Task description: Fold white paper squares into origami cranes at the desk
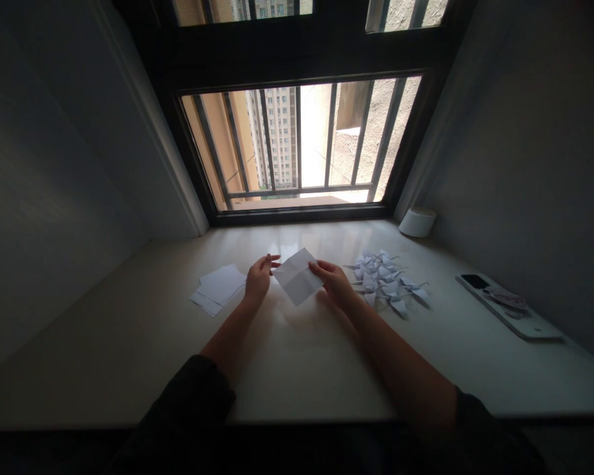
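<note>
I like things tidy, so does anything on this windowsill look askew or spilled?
Mildly askew: the paper sheets left of your left hand overlap unevenly, their corners sticking out. I see nothing spilled.

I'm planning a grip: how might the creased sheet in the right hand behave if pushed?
The sheet is probably very light, as the right hand pinches it at one side. It may be slightly springy, since it looks nearly flat there, yet would likely bend first along its visible creases.
</note>
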Demonstrator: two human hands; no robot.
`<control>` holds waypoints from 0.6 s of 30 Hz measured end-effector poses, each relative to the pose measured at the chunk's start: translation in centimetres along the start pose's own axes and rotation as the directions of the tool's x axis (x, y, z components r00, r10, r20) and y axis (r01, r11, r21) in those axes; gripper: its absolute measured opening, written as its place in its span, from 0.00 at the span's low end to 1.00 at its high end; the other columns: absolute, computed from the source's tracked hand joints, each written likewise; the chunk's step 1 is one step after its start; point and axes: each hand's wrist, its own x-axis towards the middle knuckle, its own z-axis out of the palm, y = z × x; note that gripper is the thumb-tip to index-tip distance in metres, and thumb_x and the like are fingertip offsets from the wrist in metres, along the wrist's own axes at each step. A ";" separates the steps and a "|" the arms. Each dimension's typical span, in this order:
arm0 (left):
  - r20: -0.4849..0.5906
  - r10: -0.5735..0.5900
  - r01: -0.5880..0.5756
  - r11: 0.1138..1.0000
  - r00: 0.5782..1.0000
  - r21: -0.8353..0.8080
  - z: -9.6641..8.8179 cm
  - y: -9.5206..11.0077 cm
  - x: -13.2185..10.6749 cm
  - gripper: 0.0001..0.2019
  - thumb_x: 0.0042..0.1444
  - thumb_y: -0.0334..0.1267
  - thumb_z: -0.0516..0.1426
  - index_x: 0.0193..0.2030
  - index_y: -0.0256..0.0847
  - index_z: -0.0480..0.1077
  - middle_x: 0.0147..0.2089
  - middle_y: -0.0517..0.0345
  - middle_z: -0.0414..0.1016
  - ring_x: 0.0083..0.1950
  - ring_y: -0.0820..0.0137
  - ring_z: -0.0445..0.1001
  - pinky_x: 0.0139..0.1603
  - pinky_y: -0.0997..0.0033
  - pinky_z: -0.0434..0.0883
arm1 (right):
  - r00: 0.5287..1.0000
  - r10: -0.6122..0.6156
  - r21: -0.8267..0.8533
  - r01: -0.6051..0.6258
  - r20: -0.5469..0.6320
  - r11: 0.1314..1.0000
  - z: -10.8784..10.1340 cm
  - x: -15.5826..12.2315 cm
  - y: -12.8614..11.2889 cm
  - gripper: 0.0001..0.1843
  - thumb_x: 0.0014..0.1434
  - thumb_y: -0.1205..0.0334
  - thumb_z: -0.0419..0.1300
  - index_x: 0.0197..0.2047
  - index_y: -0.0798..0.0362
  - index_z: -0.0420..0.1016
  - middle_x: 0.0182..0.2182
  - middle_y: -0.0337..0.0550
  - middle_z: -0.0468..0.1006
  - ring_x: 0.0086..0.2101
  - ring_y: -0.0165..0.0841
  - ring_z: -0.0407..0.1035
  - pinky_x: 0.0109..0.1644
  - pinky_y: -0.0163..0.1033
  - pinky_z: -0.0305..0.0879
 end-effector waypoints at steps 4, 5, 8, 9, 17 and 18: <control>0.186 -0.190 0.203 0.978 0.964 -0.055 -0.1 0.5 -0.3 0.31 0.51 0.63 0.47 0.42 0.38 0.76 0.36 0.49 0.76 0.34 0.68 0.69 0.34 0.70 0.62 | 1.000 -0.002 0.003 0.002 0.027 1.000 0.0 -0.1 -0.1 0.19 0.40 0.49 0.68 0.31 0.54 0.79 0.24 0.40 0.77 0.23 0.29 0.66 0.28 0.34 0.59; 0.222 -0.205 0.221 0.974 0.953 -0.049 -0.1 0.5 -0.4 0.30 0.49 0.63 0.50 0.41 0.38 0.76 0.36 0.50 0.76 0.34 0.68 0.70 0.34 0.70 0.62 | 1.000 -0.004 0.008 0.003 0.029 1.000 0.0 -0.1 -0.1 0.18 0.41 0.49 0.68 0.32 0.54 0.79 0.24 0.40 0.77 0.23 0.29 0.66 0.28 0.34 0.59; 0.343 -0.233 0.273 0.960 0.910 -0.071 -0.1 0.6 -0.7 0.26 0.42 0.59 0.59 0.41 0.40 0.75 0.35 0.54 0.75 0.35 0.68 0.70 0.36 0.71 0.63 | 1.000 -0.015 0.013 0.015 0.009 1.000 0.0 -0.1 -0.1 0.20 0.41 0.50 0.69 0.36 0.55 0.79 0.26 0.41 0.78 0.24 0.29 0.67 0.28 0.34 0.60; 0.387 -0.239 0.293 0.952 0.891 -0.087 -0.1 0.6 -0.8 0.25 0.41 0.57 0.61 0.41 0.40 0.75 0.35 0.54 0.75 0.35 0.69 0.71 0.37 0.71 0.63 | 1.000 -0.020 0.013 0.020 -0.006 1.000 0.0 -0.1 -0.1 0.22 0.40 0.50 0.69 0.38 0.54 0.79 0.27 0.41 0.79 0.25 0.30 0.68 0.29 0.34 0.60; 0.510 -0.213 0.360 0.909 0.834 -0.209 0.0 1.0 -1.0 0.23 0.38 0.49 0.66 0.41 0.40 0.75 0.38 0.52 0.75 0.37 0.70 0.72 0.40 0.70 0.67 | 0.996 -0.014 0.002 0.014 -0.093 1.000 -0.3 0.4 0.6 0.29 0.38 0.51 0.70 0.45 0.52 0.77 0.27 0.40 0.79 0.24 0.30 0.69 0.29 0.35 0.62; 0.517 -0.212 0.364 0.907 0.829 -0.212 0.0 1.1 -1.0 0.23 0.38 0.48 0.66 0.42 0.39 0.75 0.38 0.51 0.75 0.37 0.69 0.72 0.39 0.70 0.67 | 0.996 -0.009 0.006 0.010 -0.094 1.000 -0.3 0.4 0.6 0.29 0.38 0.50 0.70 0.45 0.52 0.77 0.27 0.41 0.79 0.24 0.30 0.69 0.29 0.36 0.63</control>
